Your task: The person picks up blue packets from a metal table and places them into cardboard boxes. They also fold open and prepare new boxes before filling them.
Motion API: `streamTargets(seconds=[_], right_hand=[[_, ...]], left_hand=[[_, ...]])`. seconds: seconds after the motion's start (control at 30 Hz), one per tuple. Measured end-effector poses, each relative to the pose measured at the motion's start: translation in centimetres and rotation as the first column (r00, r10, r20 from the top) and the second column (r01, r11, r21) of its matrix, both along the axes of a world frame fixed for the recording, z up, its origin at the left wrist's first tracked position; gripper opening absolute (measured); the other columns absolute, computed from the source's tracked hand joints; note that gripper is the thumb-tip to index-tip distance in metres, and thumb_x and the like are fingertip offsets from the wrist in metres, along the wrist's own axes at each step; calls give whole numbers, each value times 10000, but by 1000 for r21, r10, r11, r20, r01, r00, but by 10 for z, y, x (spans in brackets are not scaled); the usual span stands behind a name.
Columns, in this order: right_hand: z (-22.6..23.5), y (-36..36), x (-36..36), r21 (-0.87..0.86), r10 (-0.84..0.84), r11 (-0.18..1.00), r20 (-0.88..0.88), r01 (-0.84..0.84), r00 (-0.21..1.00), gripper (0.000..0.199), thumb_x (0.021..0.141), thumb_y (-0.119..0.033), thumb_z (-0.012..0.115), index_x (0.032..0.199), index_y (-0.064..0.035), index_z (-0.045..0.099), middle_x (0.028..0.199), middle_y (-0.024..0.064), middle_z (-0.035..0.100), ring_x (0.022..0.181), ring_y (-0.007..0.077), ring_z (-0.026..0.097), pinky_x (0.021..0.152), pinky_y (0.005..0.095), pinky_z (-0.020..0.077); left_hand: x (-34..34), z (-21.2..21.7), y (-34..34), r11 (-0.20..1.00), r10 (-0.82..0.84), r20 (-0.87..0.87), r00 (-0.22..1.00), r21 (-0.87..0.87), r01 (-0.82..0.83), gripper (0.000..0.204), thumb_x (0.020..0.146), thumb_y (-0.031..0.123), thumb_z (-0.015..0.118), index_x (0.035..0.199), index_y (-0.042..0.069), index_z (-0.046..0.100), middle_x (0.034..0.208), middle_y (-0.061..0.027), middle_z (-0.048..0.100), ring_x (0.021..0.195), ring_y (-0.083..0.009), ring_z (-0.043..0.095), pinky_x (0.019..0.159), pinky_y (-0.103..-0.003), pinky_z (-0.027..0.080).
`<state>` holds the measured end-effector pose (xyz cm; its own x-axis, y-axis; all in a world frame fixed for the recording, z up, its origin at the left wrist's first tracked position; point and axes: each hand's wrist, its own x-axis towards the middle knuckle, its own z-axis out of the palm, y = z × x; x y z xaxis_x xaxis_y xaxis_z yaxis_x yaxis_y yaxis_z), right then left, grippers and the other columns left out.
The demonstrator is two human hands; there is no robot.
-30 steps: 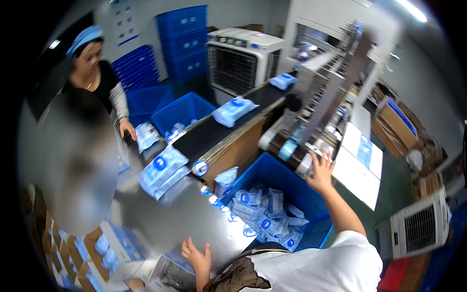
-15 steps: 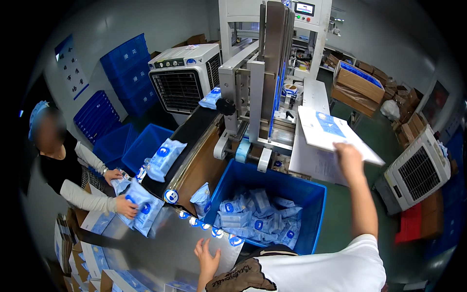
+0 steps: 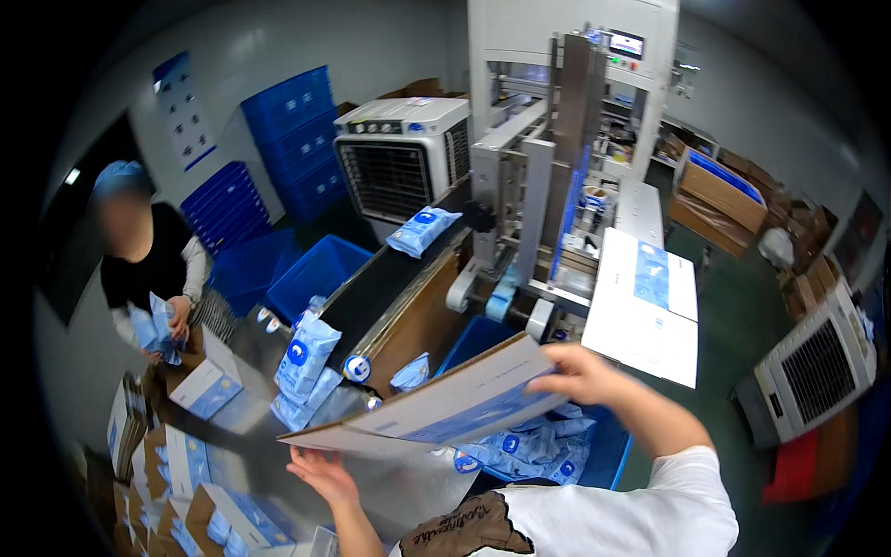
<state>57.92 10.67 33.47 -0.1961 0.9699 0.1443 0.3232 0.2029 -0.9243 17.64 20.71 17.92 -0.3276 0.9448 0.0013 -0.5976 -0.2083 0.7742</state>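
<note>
The right hand (image 3: 577,373) grasped a flattened white-and-blue carton (image 3: 436,406) at its 2 o'clock end, the carton slanting above the metal desk (image 3: 408,487) and blue bin (image 3: 614,450). The left hand (image 3: 327,478) was unclenched, fingers spread below the carton's 8 o'clock end; whether they touched was unclear.

Blue plastic bin (image 3: 614,450) partly hidden behind a flat white-and-blue cardboard carton (image 3: 455,401), light-blue soft packets (image 3: 534,450) in the bin likewise, person's left forearm (image 3: 360,534) cut off by the lower edge, small rectangular machine screen (image 3: 626,44) too small to read.
</note>
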Motion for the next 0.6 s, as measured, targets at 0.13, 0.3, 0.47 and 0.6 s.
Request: streamTargets(seconds=[0.13,0.3,0.47,0.6], right_hand=[[-108,26,-58,-213,-121,977,-602,-13,789,199,845,-71,634,1038,-39,599,1024,90,644,932,169,608,859,302,465],[-144,45,-74,-353,-96,931,-472,-88,876,120,827,-38,638,945,-47,653,973,76,665,896,146,609,822,276,463],[-136,63,-99,-298,-357,925,-461,237,813,87,849,-38,621,914,-30,679,912,55,674,823,109,595,771,244,460],[-129,57,-143,-463,167,845,-248,-269,954,354,883,-215,611,1170,-11,590,1107,107,627,1004,187,580,876,304,446]], left_hand=[[-73,-54,-24,974,184,-356,916,-57,-218,575,899,525,446,1286,117,326,1188,-67,392,1135,-202,371,988,-357,268],[-66,-40,-57,862,292,-635,715,-150,-485,582,792,229,700,1194,94,300,1111,-77,329,1060,-207,379,985,-363,272],[-70,8,-74,979,21,-580,815,-155,-135,678,764,169,718,1230,91,233,1132,-93,325,1140,-217,334,999,-373,281],[-67,-54,-56,989,-89,-653,752,-150,-12,997,786,322,699,1425,51,-17,1414,-250,197,1310,-364,263,1057,-426,260]])
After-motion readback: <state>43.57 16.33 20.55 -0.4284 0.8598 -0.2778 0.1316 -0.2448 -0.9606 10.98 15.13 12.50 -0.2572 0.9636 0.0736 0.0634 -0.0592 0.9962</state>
